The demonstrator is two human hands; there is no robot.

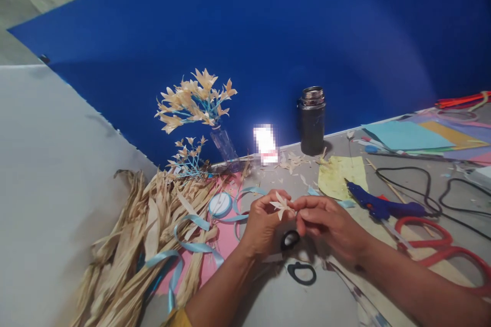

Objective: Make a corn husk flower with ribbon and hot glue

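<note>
A small pale flower (283, 206) with pointed petals, seemingly made of dried husk, is held between my hands. The fingers of my left hand (264, 225) close around it from the left. My right hand (326, 218) pinches at the flower's base with thumb and fingertips; its stem end is hidden by the fingers. Just below my hands lie black-handled scissors (302, 273), their blades out of sight. To the left, a roll of light blue ribbon (220, 205) trails loose loops over pink paper (230, 235).
Dried corn husks (148, 225) pile up at left. Behind stand a bottle of husk flowers (223, 144) and a dark flask (312, 125) without its lid. A blue glue gun (387, 208), red-handled scissors (424, 232), black cord (427, 184) and coloured sheets (406, 132) occupy the right.
</note>
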